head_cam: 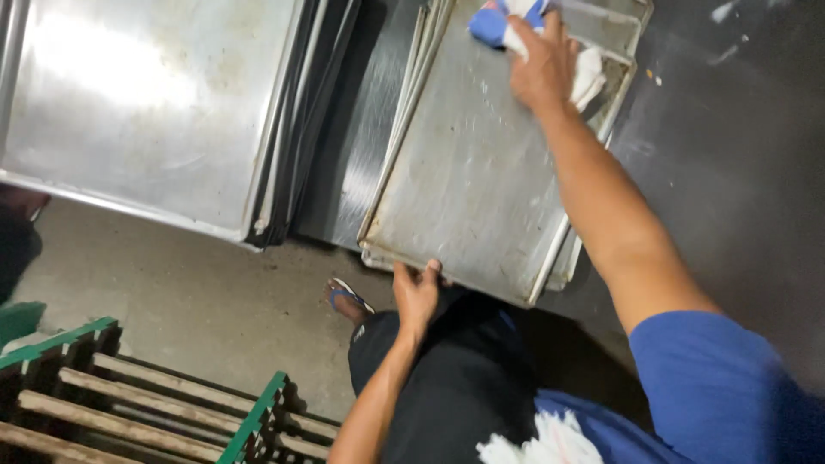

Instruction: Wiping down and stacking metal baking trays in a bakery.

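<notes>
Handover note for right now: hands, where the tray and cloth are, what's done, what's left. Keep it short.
Left hand: grips the near edge of the top metal tray, steadying it.
Right hand: presses a blue and white cloth onto the tray's far end.
The tray lies on a stack of trays on the steel table; another stack of trays sits to the left.
Done: cannot tell how much is wiped; smudges show mid-tray.
Left: likely the near half, then the trays beneath.

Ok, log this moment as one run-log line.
right hand: presses blue-and-white cloth on top metal tray | left hand: grips tray's near edge | tray on tray stack, steel table
</notes>
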